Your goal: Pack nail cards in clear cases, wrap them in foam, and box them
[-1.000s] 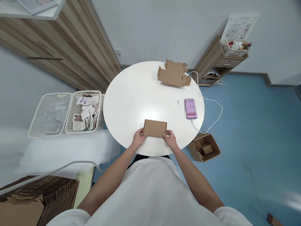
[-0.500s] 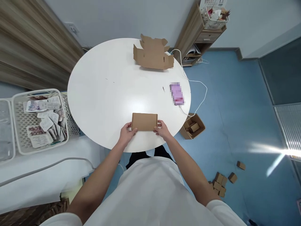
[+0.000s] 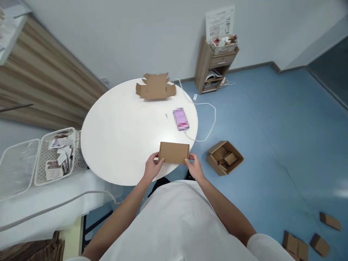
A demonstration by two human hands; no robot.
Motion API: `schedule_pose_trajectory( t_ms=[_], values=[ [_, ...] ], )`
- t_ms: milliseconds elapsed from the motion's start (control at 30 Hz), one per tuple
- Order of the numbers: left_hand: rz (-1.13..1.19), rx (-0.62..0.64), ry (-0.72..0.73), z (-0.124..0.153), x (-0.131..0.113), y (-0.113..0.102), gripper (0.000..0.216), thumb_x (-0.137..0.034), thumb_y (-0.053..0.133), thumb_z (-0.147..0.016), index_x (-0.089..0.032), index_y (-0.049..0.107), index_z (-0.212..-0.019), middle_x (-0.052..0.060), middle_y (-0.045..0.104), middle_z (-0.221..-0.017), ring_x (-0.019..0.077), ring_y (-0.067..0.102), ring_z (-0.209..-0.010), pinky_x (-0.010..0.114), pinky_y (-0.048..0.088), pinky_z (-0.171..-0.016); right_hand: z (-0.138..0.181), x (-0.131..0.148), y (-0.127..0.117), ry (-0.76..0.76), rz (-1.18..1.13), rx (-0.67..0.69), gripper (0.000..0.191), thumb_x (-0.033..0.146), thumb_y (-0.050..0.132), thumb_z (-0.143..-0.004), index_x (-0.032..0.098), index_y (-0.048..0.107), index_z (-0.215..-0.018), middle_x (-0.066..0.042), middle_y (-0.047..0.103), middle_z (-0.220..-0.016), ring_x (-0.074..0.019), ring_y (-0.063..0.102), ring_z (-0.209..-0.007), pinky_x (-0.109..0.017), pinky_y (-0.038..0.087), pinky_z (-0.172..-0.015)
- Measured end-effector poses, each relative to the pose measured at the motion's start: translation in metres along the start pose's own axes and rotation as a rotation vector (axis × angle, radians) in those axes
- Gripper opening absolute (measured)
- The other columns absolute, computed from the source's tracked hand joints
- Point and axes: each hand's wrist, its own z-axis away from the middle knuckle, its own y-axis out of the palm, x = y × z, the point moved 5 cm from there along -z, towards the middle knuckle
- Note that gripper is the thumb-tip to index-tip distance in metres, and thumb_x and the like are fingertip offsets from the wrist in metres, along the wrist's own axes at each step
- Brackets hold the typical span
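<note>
A small closed cardboard box (image 3: 174, 152) rests at the near edge of the round white table (image 3: 122, 134). My left hand (image 3: 152, 167) grips its left end and my right hand (image 3: 193, 165) grips its right end, fingers curled round the box's sides. Farther back on the table lies an unfolded cardboard box blank (image 3: 155, 87), and a pink phone (image 3: 181, 119) on a white cable (image 3: 210, 121) lies to the right of centre.
An open cardboard carton (image 3: 225, 158) holding small boxes stands on the blue floor right of the table. Several loose small boxes (image 3: 304, 243) lie on the floor at lower right. White baskets (image 3: 40, 159) with packets sit at left. A wooden cabinet (image 3: 214, 65) stands against the wall.
Both hands stay on the closed box at the table's near edge. The view has swung to the right, so the floor and the carton show more.
</note>
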Motion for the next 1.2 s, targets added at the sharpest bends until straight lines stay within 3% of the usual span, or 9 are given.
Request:
schedule_pose_trajectory(
  t_ms=[167,300,467,633,733,833,1000,1200],
  values=[
    [-0.105,0.274,0.185,0.006,-0.068,0.115,0.047,-0.034,0.054,-0.074,-0.023,0.044,-0.119,0.005,0.057,-0.104,0.0126,0.058,-0.067,0.032,0.049,-0.068,0.027,-0.015,-0.122,-0.009,-0.014,-0.323,0.039,0.042,0.055,-0.07,0.021,0.049,-0.102,-0.007,0.057,-0.105,-0.0156,0.06,-0.073,-0.032,0.048,-0.068],
    [-0.103,0.538,0.263,0.01,-0.101,0.209,0.051,-0.028,0.056,-0.073,-0.021,0.043,-0.122,0.01,0.05,-0.113,0.0148,0.059,-0.075,0.033,0.05,-0.071,0.05,-0.043,-0.195,0.081,-0.058,-0.564,0.045,0.042,0.058,-0.067,0.02,0.048,-0.104,-0.009,0.057,-0.105,-0.0161,0.06,-0.073,-0.031,0.047,-0.068],
    [-0.123,0.791,0.301,0.014,-0.132,0.305,0.057,-0.025,0.06,-0.072,-0.018,0.041,-0.126,0.012,0.044,-0.114,0.0138,0.059,-0.076,0.034,0.05,-0.075,0.072,-0.073,-0.256,0.146,-0.108,-0.767,0.051,0.043,0.058,-0.067,0.018,0.045,-0.109,-0.009,0.057,-0.101,-0.0182,0.059,-0.08,-0.033,0.048,-0.071],
    [-0.18,0.92,0.34,0.018,-0.149,0.366,0.063,-0.027,0.06,-0.073,-0.02,0.035,-0.131,0.013,0.04,-0.124,0.019,0.058,-0.094,0.034,0.046,-0.084,0.077,-0.093,-0.286,0.136,-0.21,-0.855,0.064,0.043,0.057,-0.069,0.018,0.036,-0.124,-0.013,0.049,-0.118,-0.0194,0.059,-0.091,-0.035,0.046,-0.081],
    [-0.202,0.916,0.304,0.02,-0.14,0.376,0.065,-0.027,0.06,-0.073,-0.019,0.034,-0.131,0.014,0.032,-0.135,0.0256,0.049,-0.111,0.035,0.043,-0.088,0.079,-0.113,-0.285,0.173,-0.234,-0.863,0.069,0.042,0.057,-0.069,0.02,0.031,-0.13,-0.013,0.039,-0.131,-0.0231,0.05,-0.11,-0.037,0.042,-0.09],
    [-0.249,0.913,0.262,0.022,-0.119,0.364,0.063,-0.027,0.062,-0.071,-0.018,0.038,-0.128,0.015,0.031,-0.137,0.0278,0.047,-0.114,0.037,0.042,-0.091,0.084,-0.136,-0.271,0.246,-0.241,-0.831,0.067,0.042,0.056,-0.069,0.021,0.034,-0.129,-0.012,0.036,-0.134,-0.0246,0.046,-0.115,-0.039,0.039,-0.093],
    [-0.321,0.893,0.154,0.019,-0.087,0.325,0.05,-0.027,0.06,-0.072,-0.016,0.048,-0.119,0.014,0.047,-0.126,0.0265,0.051,-0.109,0.037,0.043,-0.087,0.093,-0.158,-0.251,0.335,-0.234,-0.734,0.061,0.041,0.056,-0.069,0.019,0.041,-0.124,-0.014,0.042,-0.13,-0.023,0.058,-0.098,-0.04,0.042,-0.088],
    [-0.194,0.81,0.064,0.014,-0.081,0.266,0.042,-0.029,0.059,-0.071,-0.018,0.054,-0.111,0.011,0.059,-0.112,0.0206,0.061,-0.089,0.032,0.049,-0.075,0.07,-0.142,-0.231,0.273,-0.158,-0.577,0.046,0.041,0.057,-0.066,0.019,0.054,-0.107,-0.01,0.06,-0.106,-0.0195,0.062,-0.077,-0.039,0.046,-0.077]
  ],
)
